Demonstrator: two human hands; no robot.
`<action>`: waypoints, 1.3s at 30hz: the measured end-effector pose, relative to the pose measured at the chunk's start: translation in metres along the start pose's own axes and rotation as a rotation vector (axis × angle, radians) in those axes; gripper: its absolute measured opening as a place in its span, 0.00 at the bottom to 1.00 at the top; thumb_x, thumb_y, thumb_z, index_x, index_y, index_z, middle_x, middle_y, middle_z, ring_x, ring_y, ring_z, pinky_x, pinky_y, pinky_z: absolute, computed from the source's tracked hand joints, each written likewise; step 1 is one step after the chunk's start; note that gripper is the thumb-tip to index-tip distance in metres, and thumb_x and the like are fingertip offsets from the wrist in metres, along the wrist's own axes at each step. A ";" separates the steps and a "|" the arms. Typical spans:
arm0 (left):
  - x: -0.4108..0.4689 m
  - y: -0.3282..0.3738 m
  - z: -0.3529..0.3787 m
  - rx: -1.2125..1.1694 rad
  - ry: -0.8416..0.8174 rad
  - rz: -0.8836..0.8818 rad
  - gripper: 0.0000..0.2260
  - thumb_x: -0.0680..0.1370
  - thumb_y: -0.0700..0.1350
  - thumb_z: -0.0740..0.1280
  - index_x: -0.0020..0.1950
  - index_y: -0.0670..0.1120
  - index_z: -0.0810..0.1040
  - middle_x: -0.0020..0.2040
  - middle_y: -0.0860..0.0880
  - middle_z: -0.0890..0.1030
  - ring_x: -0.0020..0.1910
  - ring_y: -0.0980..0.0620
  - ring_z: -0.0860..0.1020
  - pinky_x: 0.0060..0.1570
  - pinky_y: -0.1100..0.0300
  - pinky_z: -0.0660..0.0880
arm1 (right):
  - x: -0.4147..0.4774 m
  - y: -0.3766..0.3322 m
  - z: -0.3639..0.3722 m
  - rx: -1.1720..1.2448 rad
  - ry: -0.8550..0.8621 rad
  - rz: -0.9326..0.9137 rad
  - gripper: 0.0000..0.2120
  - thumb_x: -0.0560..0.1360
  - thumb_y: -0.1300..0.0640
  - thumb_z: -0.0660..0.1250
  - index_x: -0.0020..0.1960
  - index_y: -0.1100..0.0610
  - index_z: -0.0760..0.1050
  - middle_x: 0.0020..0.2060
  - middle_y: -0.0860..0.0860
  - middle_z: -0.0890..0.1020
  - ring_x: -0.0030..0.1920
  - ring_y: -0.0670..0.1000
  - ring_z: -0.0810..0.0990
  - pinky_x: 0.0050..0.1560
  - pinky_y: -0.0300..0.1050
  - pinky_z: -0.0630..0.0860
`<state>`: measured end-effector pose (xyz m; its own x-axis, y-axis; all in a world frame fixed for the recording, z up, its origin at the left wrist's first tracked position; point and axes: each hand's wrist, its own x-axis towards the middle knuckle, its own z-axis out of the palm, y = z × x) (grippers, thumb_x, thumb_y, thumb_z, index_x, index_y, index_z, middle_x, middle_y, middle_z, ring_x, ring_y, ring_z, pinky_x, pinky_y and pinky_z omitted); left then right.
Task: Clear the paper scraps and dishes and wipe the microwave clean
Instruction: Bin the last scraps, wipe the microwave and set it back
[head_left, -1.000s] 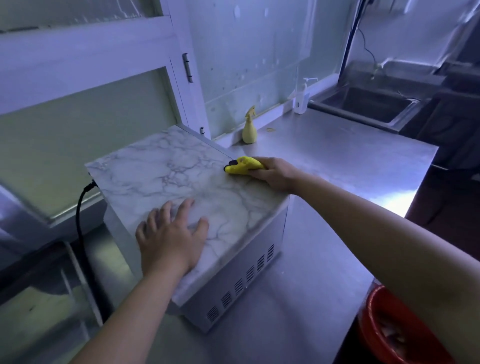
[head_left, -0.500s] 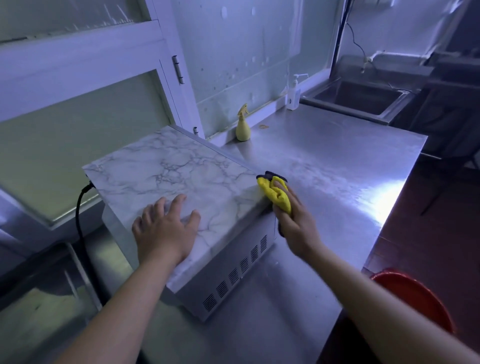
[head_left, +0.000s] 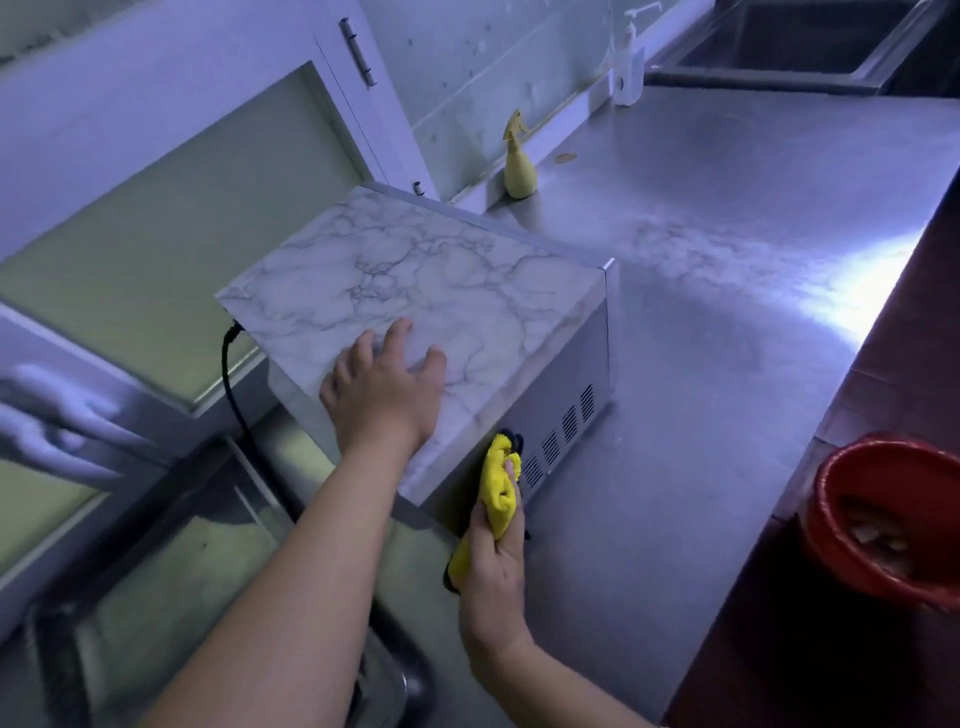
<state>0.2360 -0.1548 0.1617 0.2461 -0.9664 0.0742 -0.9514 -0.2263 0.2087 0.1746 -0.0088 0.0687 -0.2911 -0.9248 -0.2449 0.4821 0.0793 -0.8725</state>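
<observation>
The microwave (head_left: 431, 291) sits on the steel counter (head_left: 727, 312), near the counter's left end and close to the wall. Its top carries a white marble-pattern covering with grey veins. The side facing me is plain metal with rows of vent slots (head_left: 561, 431). A black power cord (head_left: 231, 384) leaves the far left corner and drops down behind the unit.

My left hand (head_left: 384, 395) lies flat on the near part of the marble top, palm down, fingers spread and straight, gripping nothing.

My right hand (head_left: 493, 577) is curled round a bunched yellow cloth (head_left: 498, 483) and holds it against the vented side, at the near corner just below the top's edge. A dark edge of the cloth shows at its upper end. The cloth touches the metal side; how hard it is pressed I cannot tell.

Beyond the microwave, a yellow spray bottle (head_left: 519, 166) stands upright on the counter against the back ledge, apart from the unit. Further along the same ledge stands a white pump bottle (head_left: 628, 62), just beside the rim of a steel sink (head_left: 779, 78) at the counter's far end.

Off the counter's right edge, a red bin (head_left: 831, 499) stands lower down, with pale contents inside that are too blurred to identify.
</observation>
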 end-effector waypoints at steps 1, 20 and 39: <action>0.000 0.000 0.000 -0.005 0.002 0.001 0.26 0.78 0.65 0.53 0.76 0.63 0.61 0.79 0.50 0.59 0.77 0.46 0.55 0.74 0.44 0.50 | -0.006 -0.003 -0.011 0.018 -0.059 0.073 0.22 0.81 0.54 0.62 0.73 0.41 0.66 0.73 0.35 0.69 0.73 0.36 0.64 0.78 0.44 0.58; 0.002 -0.001 0.003 -0.006 0.021 0.024 0.25 0.77 0.65 0.52 0.74 0.64 0.62 0.78 0.52 0.61 0.76 0.47 0.56 0.74 0.45 0.49 | 0.198 -0.055 -0.036 -0.074 0.293 -0.069 0.26 0.83 0.49 0.59 0.79 0.45 0.58 0.77 0.46 0.61 0.75 0.45 0.61 0.77 0.46 0.55; 0.005 0.000 0.004 -0.023 0.014 0.016 0.25 0.76 0.65 0.53 0.73 0.63 0.64 0.77 0.51 0.63 0.76 0.45 0.58 0.74 0.44 0.52 | 0.042 0.007 -0.081 0.435 0.046 0.796 0.24 0.80 0.41 0.60 0.61 0.59 0.79 0.52 0.58 0.85 0.53 0.58 0.82 0.62 0.55 0.75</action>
<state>0.2366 -0.1602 0.1580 0.2338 -0.9680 0.0913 -0.9508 -0.2080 0.2295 0.0987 -0.0169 0.0182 0.2335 -0.6400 -0.7320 0.8216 0.5325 -0.2036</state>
